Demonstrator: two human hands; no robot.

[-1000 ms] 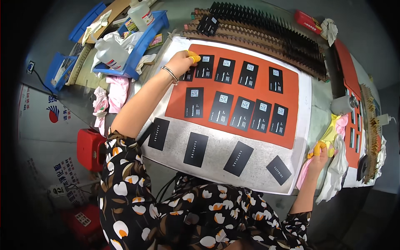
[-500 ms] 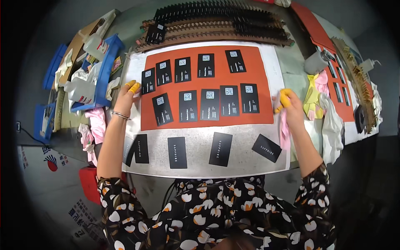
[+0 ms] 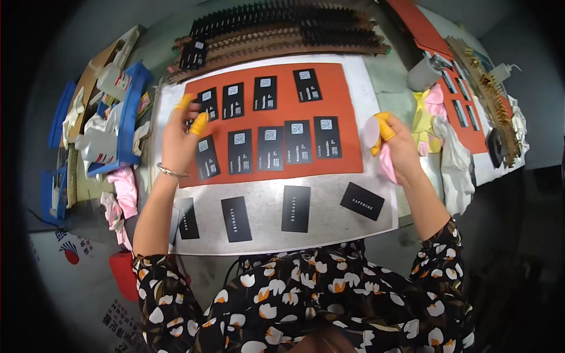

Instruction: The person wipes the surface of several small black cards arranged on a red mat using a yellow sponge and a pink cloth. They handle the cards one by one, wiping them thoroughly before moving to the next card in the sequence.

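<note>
Yellow finger covers show on both my hands. My left hand (image 3: 181,134) is over the left edge of the orange-red mat (image 3: 347,106), its thumb and forefinger apart around the leftmost black card, which it mostly hides. My right hand (image 3: 395,144) is closed beside the mat's right edge, gripping a pink cloth (image 3: 386,165); a pale oval piece (image 3: 371,132) shows at its fingertips. Two rows of black cards with square codes, such as this card (image 3: 265,93), lie on the mat. Nearer me, several dark cards, including this card (image 3: 296,209), lie on the grey metal surface (image 3: 265,200).
At the back stand toothed racks (image 3: 282,41) filled with black cards. To the left is a blue bin (image 3: 132,117) with white bottles. On the right are a grey-white container (image 3: 425,73), white cloths (image 3: 453,170) and another orange-red mat (image 3: 412,23) with cards.
My left hand has come over the mat's left edge, its thumb and forefinger spreading around the leftmost card. My right hand has turned, bringing the pale oval piece into sight. The view has shifted slightly.
</note>
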